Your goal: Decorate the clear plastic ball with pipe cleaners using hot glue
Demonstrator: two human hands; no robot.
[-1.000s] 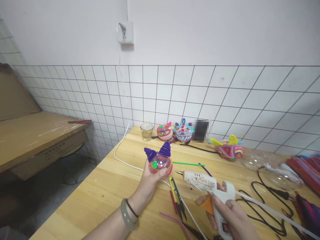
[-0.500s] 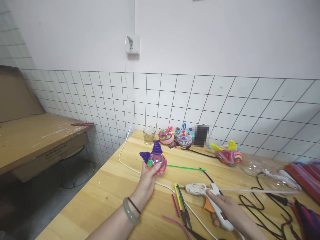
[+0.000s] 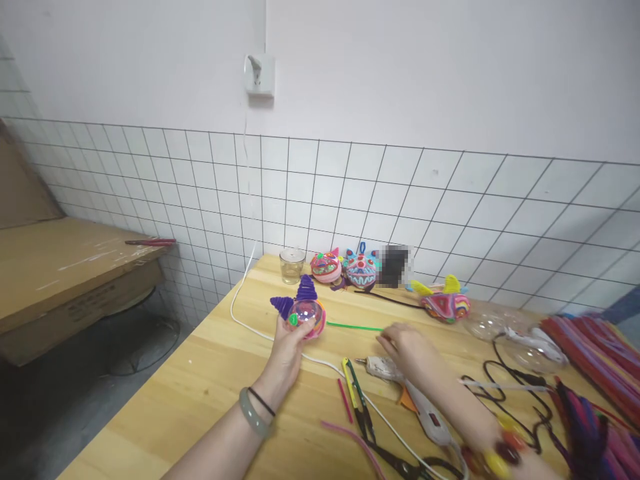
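Now left hand (image 3: 286,347) gripping ornament ball (image 3: 306,315), right hand (image 3: 407,345) open near green stem (image 3: 354,327)

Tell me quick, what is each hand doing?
Left hand: closed around the clear ball with purple ears.
Right hand: holding nothing, reaching by the green pipe cleaner.

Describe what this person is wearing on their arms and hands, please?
Both forearms are bare, no sleeves or gloves. The left wrist carries a smooth grey-green bangle beside a thin dark cord bracelet. The right wrist wears a blurred bracelet of chunky red and yellow beads.
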